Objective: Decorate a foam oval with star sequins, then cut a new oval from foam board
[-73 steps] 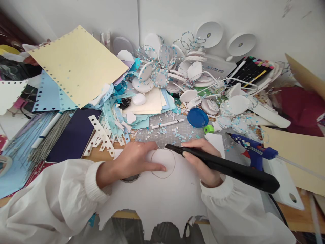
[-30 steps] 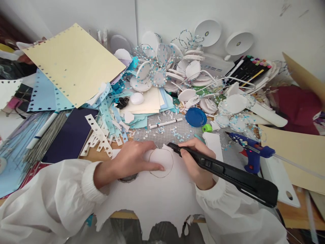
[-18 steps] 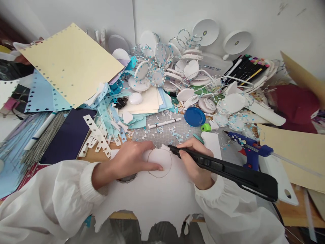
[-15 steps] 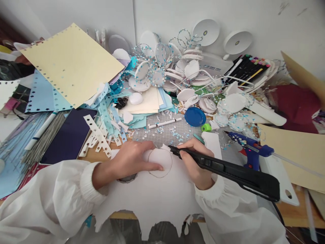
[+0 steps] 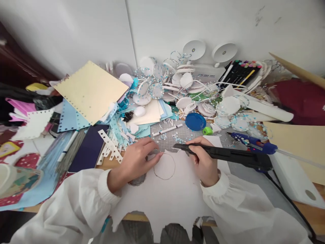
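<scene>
A white sheet [image 5: 162, 200] with scalloped cut-outs along its near edge lies in front of me, hanging past the table's front edge. A circle outline [image 5: 165, 165] is marked near its top. My left hand [image 5: 138, 157] rests at the circle's upper left, thumb and fingertips close together; whether something small is between them is hidden. A round cut-out opening shows under that hand. My right hand [image 5: 204, 159] is closed on a long black cutter [image 5: 228, 155], its blade pointing left above the sheet's top edge.
Behind the hands lie a white marker [image 5: 167, 130], a blue lid [image 5: 195, 121] and a green tape roll [image 5: 207, 130]. A blue glue gun [image 5: 254, 144] is at right. White discs and wire pile at the back; punched paper strips [image 5: 110, 145] are left.
The view has shifted. My left thumb has drawn back from the circle toward the fingertips, leaving the outline uncovered. The cutter's blade has come away from the sheet's edge and its handle is more level.
</scene>
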A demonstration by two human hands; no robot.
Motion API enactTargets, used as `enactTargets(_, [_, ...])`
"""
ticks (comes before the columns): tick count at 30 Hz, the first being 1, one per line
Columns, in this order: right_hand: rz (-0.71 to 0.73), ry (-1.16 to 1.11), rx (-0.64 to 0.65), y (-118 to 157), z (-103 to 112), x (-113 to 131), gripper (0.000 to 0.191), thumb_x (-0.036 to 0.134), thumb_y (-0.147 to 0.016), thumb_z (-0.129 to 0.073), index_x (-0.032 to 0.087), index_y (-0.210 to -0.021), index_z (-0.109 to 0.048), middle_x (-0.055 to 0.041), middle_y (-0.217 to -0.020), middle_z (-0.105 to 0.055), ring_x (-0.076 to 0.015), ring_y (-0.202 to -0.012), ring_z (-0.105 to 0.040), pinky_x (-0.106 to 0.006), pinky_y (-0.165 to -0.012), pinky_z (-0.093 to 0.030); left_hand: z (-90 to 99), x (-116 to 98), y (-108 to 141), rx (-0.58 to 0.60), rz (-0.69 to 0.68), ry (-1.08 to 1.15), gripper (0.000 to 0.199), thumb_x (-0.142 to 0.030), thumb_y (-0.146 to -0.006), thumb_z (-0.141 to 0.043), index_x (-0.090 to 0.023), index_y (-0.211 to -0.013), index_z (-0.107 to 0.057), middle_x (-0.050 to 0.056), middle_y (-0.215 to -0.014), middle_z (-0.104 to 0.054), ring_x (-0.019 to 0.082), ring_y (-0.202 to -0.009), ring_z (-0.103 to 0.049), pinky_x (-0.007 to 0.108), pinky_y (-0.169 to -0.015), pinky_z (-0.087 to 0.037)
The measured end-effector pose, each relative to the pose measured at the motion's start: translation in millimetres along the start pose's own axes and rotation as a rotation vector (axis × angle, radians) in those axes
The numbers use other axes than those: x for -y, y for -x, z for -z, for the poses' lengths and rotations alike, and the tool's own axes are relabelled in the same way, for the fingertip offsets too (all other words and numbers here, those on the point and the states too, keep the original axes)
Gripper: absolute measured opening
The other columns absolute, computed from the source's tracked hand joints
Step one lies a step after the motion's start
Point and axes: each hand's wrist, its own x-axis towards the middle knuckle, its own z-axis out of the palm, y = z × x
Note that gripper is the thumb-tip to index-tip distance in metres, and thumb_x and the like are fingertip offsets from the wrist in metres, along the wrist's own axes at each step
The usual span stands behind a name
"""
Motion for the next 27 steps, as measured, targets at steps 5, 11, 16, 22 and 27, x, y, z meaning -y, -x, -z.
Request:
enactTargets(5, [-0.229, -0.314, -0.031, 0, -4, -9, 0.013, 0.02, -0.077, -0.051, 0.019, -0.067, -0.06, 0.0069, -0.047, -0.039, -0.0059, -0.036, -0.03, -0.023, -0.038, -0.02, 2.8, -6, -11, 0.028, -0.084, 0.023, 0.022, -0.027, -0.089, -0.047, -0.019, -0.1, -0.065, 0.007, -0.096, -0.063, 0.02, -0.091, -0.055, 0.033, -0.082, -0.045])
enactTargets(11, [-0.302, -0.504, -0.038, -2, -8, -13, 0.009, 0.022, -0.075, -0.052, 0.02, -0.069, -0.058, 0.0102, -0.039, -0.03, -0.0059, -0.034, -0.025, -0.022, -0.037, -0.016, -1.8, -16, -24, 0.153, -0.14, -0.006, 0.02, -0.024, -0.088, -0.049, -0.022, -0.098, -0.067, 0.007, -0.097, -0.062, 0.021, -0.094, -0.052, 0.035, -0.084, -0.042])
enactTargets(16, [-0.293, -0.546, -0.043, -3, -8, -11, 0.009, 0.022, -0.074, -0.054, 0.018, -0.068, -0.06, 0.0099, -0.039, -0.032, -0.0052, -0.034, -0.025, -0.022, -0.037, -0.015, 3.6, -20, -29, 0.14, -0.085, -0.005, 0.016, -0.019, -0.088, -0.049, -0.02, -0.081, -0.063, 0.005, -0.088, -0.064, 0.02, -0.087, -0.053, 0.034, -0.082, -0.041])
enactTargets(22, [-0.308, -0.561, -0.037, -4, -7, -10, 0.008, 0.021, -0.072, -0.054, 0.018, -0.066, -0.059, 0.0096, -0.038, -0.033, -0.0051, -0.034, -0.026, -0.021, -0.037, -0.016, 4.5, -21, -27, 0.211, -0.074, -0.049, 0.012, -0.027, -0.087, -0.053, -0.021, -0.089, -0.063, 0.006, -0.094, -0.063, 0.022, -0.093, -0.054, 0.036, -0.085, -0.042])
enactTargets(27, [-0.313, -0.548, -0.033, -4, -8, -11, 0.008, 0.021, -0.073, -0.054, 0.018, -0.068, -0.06, 0.0096, -0.039, -0.034, -0.0049, -0.034, -0.026, -0.021, -0.037, -0.016, 1.2, -20, -31, 0.211, -0.027, 0.08, 0.01, -0.026, -0.084, -0.056, -0.019, -0.079, -0.06, 0.003, -0.084, -0.064, 0.018, -0.086, -0.056, 0.033, -0.083, -0.043])
